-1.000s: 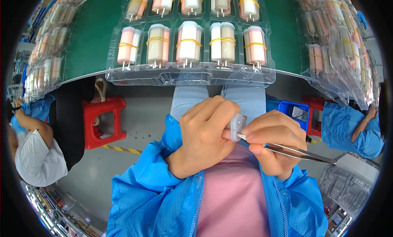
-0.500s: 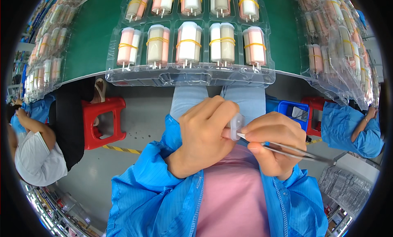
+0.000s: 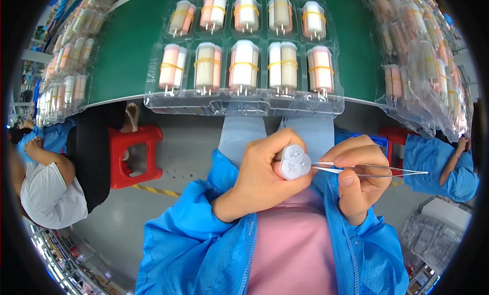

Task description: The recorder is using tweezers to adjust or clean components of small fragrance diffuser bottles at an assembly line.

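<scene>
My left hand (image 3: 257, 175) is closed round a three-lobed piece with a whitish translucent end (image 3: 295, 163). The end now faces up, with small star-like marks in its lobes; the rest of the piece is hidden in my fingers. In my right hand (image 3: 362, 179) I pinch a pair of metal tweezers (image 3: 402, 170) between thumb and fingers. Their pale tips are slightly apart, close to the right side of the piece. Whether they touch it I cannot tell.
A clear plastic tray (image 3: 239, 107) on the green table (image 3: 122, 65) holds cylinder bundles (image 3: 244, 65) in yellow bands. More loaded trays (image 3: 433, 65) are stacked right and left. Co-workers sit on both sides; a red stool (image 3: 135, 155) stands at the left.
My left hand has turned the piece so its lobed end shows upward. The tweezers have swung nearly level, their tips moving slightly right. The whole view has shifted a little.
</scene>
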`<state>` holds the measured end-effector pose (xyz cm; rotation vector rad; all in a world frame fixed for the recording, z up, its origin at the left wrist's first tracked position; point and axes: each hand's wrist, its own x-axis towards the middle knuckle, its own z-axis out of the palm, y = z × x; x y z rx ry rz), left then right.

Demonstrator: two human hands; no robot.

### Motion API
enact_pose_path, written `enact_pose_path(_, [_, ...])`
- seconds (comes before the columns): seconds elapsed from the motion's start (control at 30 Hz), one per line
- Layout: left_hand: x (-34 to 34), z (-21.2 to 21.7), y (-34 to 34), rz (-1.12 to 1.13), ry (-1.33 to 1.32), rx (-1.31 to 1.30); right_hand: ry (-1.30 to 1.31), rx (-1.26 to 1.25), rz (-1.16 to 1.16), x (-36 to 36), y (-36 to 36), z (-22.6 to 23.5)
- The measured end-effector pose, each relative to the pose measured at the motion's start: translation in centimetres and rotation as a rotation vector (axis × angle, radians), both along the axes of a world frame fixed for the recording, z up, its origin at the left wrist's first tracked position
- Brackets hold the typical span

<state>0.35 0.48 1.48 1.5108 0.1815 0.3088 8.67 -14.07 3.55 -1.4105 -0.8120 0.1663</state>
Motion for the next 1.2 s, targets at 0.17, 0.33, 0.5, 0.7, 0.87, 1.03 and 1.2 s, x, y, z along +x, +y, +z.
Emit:
enact_pose_path(0.17, [-1.6,1.6,1.3,-0.162,0.129,-0.164,-0.162,0.114,-0.223,3.0,0.8,-0.5])
enact_pose_path(0.33, [-2.7,5.5,5.1,-0.128,0.03,-0.317,-0.244,0.182,-0.344,7.5,2.5,-2.1])
enact_pose_path(0.5, [1.8,6.6,14.7,0.234,-0.098,0.388,-0.212,0.141,-0.467,9.2,3.0,-5.1])
enact_pose_path(0.7, [12.4,6.4,22.0,0.369,0.145,0.397,-0.317,0.085,-0.489,9.3,3.4,-5.9])
enact_pose_path(0.87, [22.0,5.3,18.7,0.193,0.088,0.756,-0.395,0.015,-0.505,9.1,3.6,-4.6])
enact_pose_path(1.03, [27.3,5.6,12.6,0.185,0.043,1.154,-0.407,0.006,-0.486,9.4,3.1,-4.5])
enact_pose_path(1.2, [27.9,3.0,11.2,0.399,-0.031,1.567,-0.412,0.01,-0.478,9.5,2.9,-4.6])
